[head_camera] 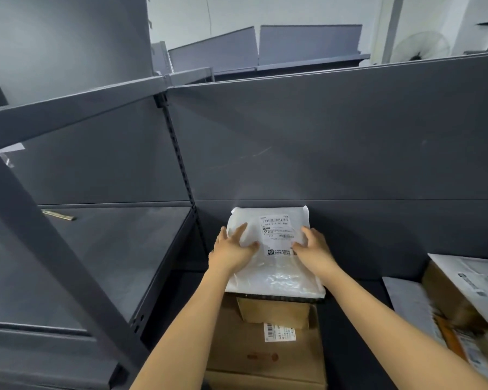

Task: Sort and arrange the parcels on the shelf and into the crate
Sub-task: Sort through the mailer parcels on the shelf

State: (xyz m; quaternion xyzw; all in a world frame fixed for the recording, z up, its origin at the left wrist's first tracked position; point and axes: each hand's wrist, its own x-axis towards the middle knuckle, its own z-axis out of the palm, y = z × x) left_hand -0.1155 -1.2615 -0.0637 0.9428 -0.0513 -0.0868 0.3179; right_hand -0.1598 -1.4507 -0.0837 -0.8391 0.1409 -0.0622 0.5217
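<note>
both hands flat on top of the white poly mailer, fingers spread and mostly open, pressing rather than gripping: left hand at the mailer's 9 o'clock edge, right hand at its 3 o'clock edge, thumbs toward the printed label. looks like squaring and settling the soft bag so it sits flush. mailer lying on a small cardboard box, its far edge at 12 o'clock against the shelf's grey back panel, likely pushed back there to keep the stack from sliding forward. small box resting in turn on a larger cardboard box at 6 o'clock, biggest at the bottom, lightest on top, a sensible order for stability. more parcels well apart at 4 o'clock on the same shelf. neighbouring shelf bay at 9 o'clock almost bare. no crate in view. stacking step probably close to done; soft bag overhangs the small box, so could slump if released unevenly.
</note>
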